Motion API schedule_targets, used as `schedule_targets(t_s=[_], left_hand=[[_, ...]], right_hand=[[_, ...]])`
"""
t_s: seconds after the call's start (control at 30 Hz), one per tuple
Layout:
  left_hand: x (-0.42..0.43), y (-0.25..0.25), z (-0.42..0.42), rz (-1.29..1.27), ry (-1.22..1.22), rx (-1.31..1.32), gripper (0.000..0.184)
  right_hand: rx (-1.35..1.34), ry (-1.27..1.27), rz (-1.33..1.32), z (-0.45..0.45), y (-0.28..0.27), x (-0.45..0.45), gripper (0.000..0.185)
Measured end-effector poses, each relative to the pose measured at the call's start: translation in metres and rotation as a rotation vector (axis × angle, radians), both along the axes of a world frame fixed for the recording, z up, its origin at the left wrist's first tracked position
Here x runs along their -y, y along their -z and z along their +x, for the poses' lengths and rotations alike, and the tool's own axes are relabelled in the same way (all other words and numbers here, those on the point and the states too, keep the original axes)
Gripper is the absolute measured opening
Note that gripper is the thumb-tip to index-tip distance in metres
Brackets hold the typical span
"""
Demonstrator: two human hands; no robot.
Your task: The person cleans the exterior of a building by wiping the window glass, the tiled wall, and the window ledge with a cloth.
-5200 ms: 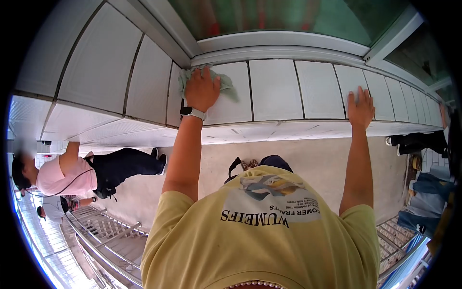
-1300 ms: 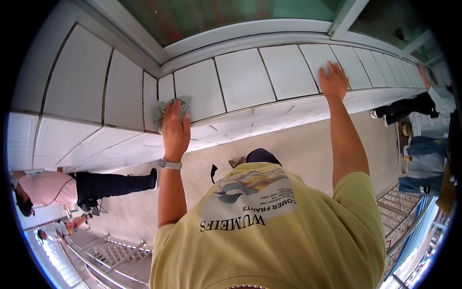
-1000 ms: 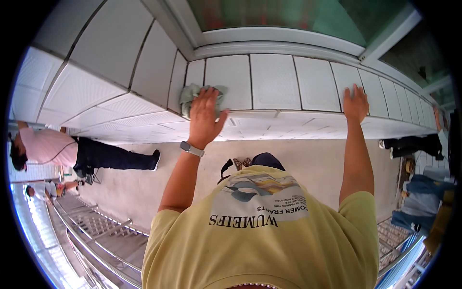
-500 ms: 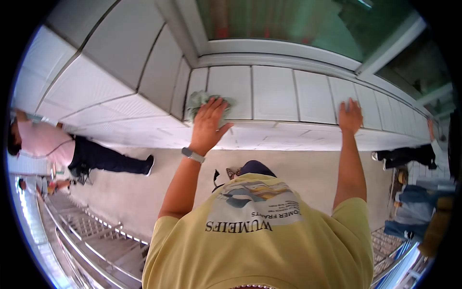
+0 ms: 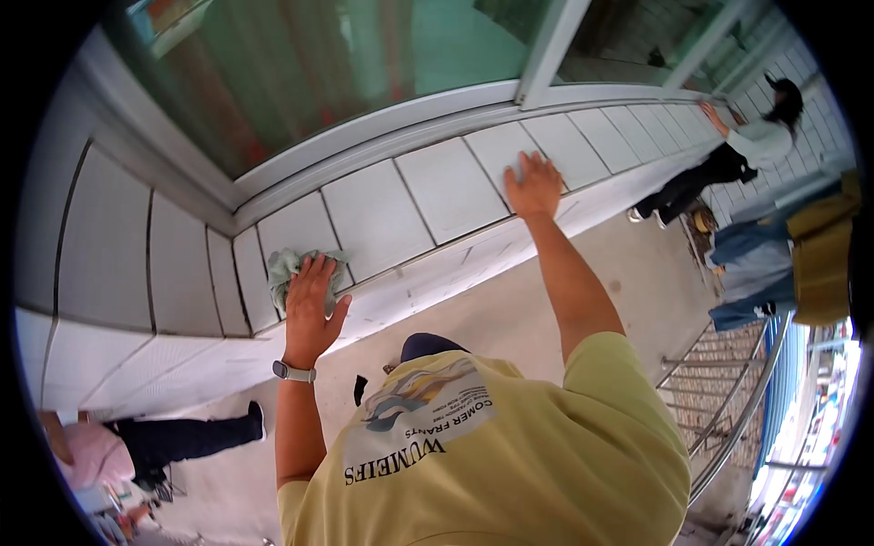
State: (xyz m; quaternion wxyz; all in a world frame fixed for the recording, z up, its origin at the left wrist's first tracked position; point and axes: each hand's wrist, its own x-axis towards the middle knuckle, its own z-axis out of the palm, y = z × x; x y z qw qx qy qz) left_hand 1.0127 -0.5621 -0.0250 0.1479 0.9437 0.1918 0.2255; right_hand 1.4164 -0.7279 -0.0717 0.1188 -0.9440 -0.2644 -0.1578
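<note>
A crumpled pale green cloth point(image 5: 289, 265) lies on the white-tiled ledge point(image 5: 373, 223) near its left corner. My left hand point(image 5: 310, 296) presses down on this cloth, its fingers together and its thumb out to the side. A watch with a light band is on that wrist. Farther right along the ledge, my right hand point(image 5: 534, 185) rests on the tiles with nothing in it. Its fingers are spread, close to the front edge.
A framed window point(image 5: 364, 73) runs behind the ledge, and a tiled wall point(image 5: 105, 246) meets it at left. One person point(image 5: 760, 141) touches the ledge's far right end; another point(image 5: 164, 446) stands at lower left. Clothes point(image 5: 765, 255) hang by a metal railing point(image 5: 737, 409) at right.
The view has turned, so the ledge now slants up to the right and the far person shows more fully. The cloth is still under my left hand; my right hand remains on the ledge.
</note>
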Motion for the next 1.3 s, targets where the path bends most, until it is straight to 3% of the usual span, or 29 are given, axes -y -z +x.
schedule_targets(t_s=[0.6, 0.73, 1.3], left_hand=[[0.036, 0.001, 0.130, 0.024, 0.418, -0.077, 0.049], [0.047, 0.005, 0.149, 0.049, 0.400, -0.127, 0.051], [0.056, 0.000, 0.147, 0.102, 0.404, -0.104, 0.052]], right_hand=[[-0.035, -0.007, 0.154, -0.011, -0.009, 0.004, 0.053], [-0.051, 0.005, 0.096, -0.012, -0.012, 0.004, 0.054], [-0.131, -0.013, 0.295, -0.018, -0.014, 0.007, 0.052]])
